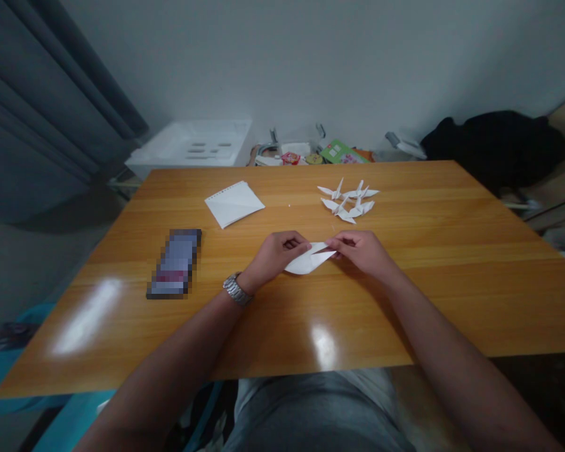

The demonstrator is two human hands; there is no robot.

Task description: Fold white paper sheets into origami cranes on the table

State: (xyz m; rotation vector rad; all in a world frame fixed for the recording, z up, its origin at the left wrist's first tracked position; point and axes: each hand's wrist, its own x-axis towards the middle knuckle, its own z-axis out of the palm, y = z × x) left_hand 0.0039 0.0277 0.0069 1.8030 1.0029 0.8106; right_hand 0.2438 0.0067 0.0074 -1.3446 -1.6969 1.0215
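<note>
A partly folded sheet of white paper (pixel 306 261) is held between my two hands above the middle of the table. My left hand (pixel 280 254), with a silver watch at its wrist, pinches the paper's left side between thumb and fingers. At the right end, my right hand (pixel 360 250) grips the paper's pointed tip in a pinch. The paper's flaps stand slightly apart in the middle. Beyond my right hand lie several folded paper cranes (pixel 351 201), grouped close together. A stack of white paper sheets (pixel 234 204) with a perforated edge rests past my left hand.
A phone (pixel 175 263), blurred out, lies on the left of the wooden table (pixel 452 301). Behind the table's far edge stand a white plastic tray (pixel 155 147) and a green packet (pixel 341 152) among small items. A black cloth heap (pixel 494 147) is at the back right.
</note>
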